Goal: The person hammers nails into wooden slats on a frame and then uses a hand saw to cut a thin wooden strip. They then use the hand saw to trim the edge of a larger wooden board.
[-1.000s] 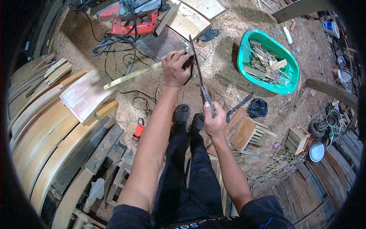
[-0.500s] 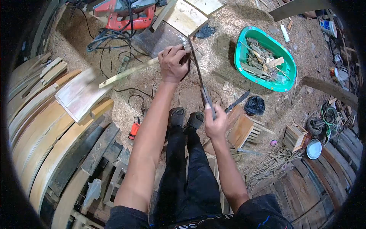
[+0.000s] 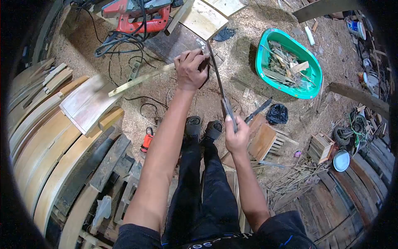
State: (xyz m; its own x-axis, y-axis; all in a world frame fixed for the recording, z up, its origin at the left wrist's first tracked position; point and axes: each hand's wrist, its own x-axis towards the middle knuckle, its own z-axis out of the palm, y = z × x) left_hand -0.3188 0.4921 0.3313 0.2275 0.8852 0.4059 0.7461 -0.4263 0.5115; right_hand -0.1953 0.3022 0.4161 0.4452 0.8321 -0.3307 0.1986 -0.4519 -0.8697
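My left hand [image 3: 190,69] is closed around a long pale bamboo strip [image 3: 141,79] that sticks out to the left over the sawdust floor. My right hand [image 3: 236,137] grips the handle of a long dark knife [image 3: 217,79], whose blade runs up and away to meet the strip just right of my left hand. Both arms are stretched out in front of me above my legs and dark shoes [image 3: 203,126].
A green basin [image 3: 265,50] of bamboo offcuts lies at the upper right. A red power saw [image 3: 139,18] with black cables is at the top. Curved wooden planks [image 3: 49,149] are stacked on the left. Small wooden crates [image 3: 321,149], a second blade [image 3: 258,111] and scraps lie to the right.
My right hand with the knife has shifted slightly down and right. The left hand and the strip stay nearly where they were.
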